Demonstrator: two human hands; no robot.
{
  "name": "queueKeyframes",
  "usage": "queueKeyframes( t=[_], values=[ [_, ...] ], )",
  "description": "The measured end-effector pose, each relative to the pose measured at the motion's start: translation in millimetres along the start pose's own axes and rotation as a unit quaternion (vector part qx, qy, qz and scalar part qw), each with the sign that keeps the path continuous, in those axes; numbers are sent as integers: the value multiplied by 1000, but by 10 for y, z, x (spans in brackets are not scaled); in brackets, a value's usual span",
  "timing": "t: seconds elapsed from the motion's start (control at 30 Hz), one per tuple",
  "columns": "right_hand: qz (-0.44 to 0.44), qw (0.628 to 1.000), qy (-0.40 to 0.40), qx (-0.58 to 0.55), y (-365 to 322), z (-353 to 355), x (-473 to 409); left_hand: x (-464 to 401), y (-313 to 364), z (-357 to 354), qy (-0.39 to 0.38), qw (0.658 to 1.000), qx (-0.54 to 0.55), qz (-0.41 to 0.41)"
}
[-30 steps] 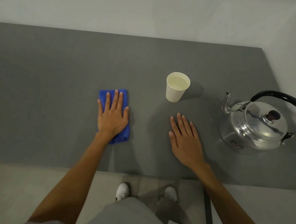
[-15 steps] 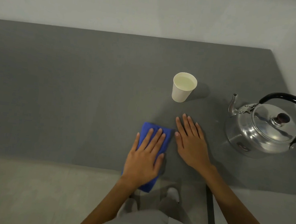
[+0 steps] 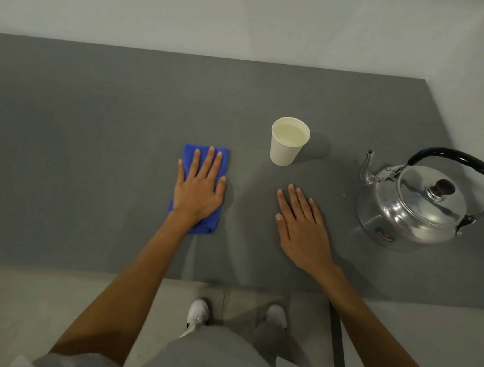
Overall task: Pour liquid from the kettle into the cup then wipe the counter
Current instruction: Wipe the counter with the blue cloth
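One cam only, head-worn, so no 2nd view to share anything w/. It looked fwd and steeply down from above the near edge of the grey tabletop, close enough that both forearms ran up from the bottom of frame. Wide-angle lens. Far side took in the wall behind; right side reached the corner wall. Near side showed the floor and the wearer's shoes almost straight below.
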State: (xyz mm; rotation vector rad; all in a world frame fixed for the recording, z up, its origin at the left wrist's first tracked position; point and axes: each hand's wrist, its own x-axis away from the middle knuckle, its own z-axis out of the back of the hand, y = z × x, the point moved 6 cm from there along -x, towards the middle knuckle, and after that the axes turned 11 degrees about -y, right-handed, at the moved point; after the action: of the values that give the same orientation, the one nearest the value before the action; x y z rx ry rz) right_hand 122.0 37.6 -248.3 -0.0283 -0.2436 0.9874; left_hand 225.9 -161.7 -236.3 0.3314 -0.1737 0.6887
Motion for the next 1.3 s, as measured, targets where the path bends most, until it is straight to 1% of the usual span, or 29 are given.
queueKeyframes(
  t=[0.1, 0.17, 0.23, 0.3, 0.33, 0.4, 0.43, 0.5, 0.57, 0.63, 0.7, 0.77, 0.83, 0.9, 0.93, 1.03, 1.13, 1.2, 1.3],
  values=[
    [8, 1000, -2, -3, -2, 2, -11, 190, 300, -135, 0, 998, -23, -52],
    [16, 1000, 4, -23, -3, 29, -15, 419, 350, -229, -1, 997, -32, -76],
    [11, 997, 6, -78, -39, 71, -30, 678, 276, -312, -10, 996, -32, -80],
    [-3, 987, 8, -159, -147, 157, -81, 909, 142, -363, -18, 997, -24, -73],
    [2, 983, 12, -182, -248, 214, -127, 995, 78, -364, -20, 997, -17, -66],
    [39, 984, 3, -172, -536, 308, -265, 1128, -27, -318, -19, 999, 15, -40],
    [60, 985, -16, -162, -699, 333, -344, 1189, -77, -275, -15, 999, 35, -16],
    [93, 980, -68, -162, -1000, 340, -489, 1327, -189, -178, 7, 996, 69, 57],
    [110, 969, -125, -183, -1222, 324, -593, 1468, -291, -124, 20, 984, 117, 131],
    [103, 959, -186, -190, -1334, 279, -667, 1557, -339, -160, 0, 965, 201, 167],
    [87, 945, -236, -209, -1362, 248, -727, 1573, -343, -227, -35, 938, 289, 187],
    [100, 933, -261, -227, -1407, 268, -789, 1529, -363, -260, -70, 908, 354, 214],
    [139, 927, -266, -225, -1482, 359, -852, 1467, -391, -276, -129, 886, 374, 242],
    [179, 920, -256, -239, -1567, 491, -938, 1435, -415, -242, -185, 885, 353, 243],
    [195, 914, -251, -252, -1609, 555, -984, 1426, -444, -210, -193, 885, 352, 235],
    [227, 896, -255, -283, -1737, 674, -1128, 1452, -584, -53, -170, 866, 418, 215],
    [241, 891, -248, -293, -1869, 740, -1306, 1413, -749, 119, -130, 855, 458, 206],
    [244, 890, -252, -291, -1953, 741, -1422, 1345, -837, 178, -117, 859, 452, 209],
    [231, 895, -275, -265, -2018, 616, -1549, 1262, -931, 203, -108, 885, 387, 234]
  ],
)
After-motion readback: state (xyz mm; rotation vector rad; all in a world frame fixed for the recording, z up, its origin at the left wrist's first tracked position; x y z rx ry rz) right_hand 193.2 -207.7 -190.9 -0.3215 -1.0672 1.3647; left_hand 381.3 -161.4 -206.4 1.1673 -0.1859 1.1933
